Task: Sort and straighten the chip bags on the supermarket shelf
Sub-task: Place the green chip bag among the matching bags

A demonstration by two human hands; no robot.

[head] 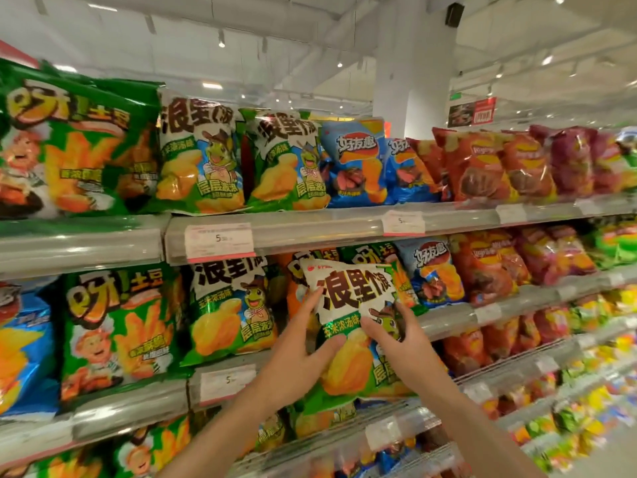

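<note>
White pillar (410, 63) — ceiling spotlights (221, 44).

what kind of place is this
Most likely a supermarket snack aisle: tiered shelves packed with chip bags, price tags clipped along the shelf edges, and a high ceiling with track lights. Both hands, left and right, hold a white-and-green chip bag.

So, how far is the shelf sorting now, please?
Done: the top shelf looks grouped by kind and upright. In hand: the left hand and the right hand grip one white-and-green turtle bag in front of the middle shelf, before bags of another kind. Left: set it by the matching turtle bag to the left. The lower shelves are too blurred to judge.
</note>
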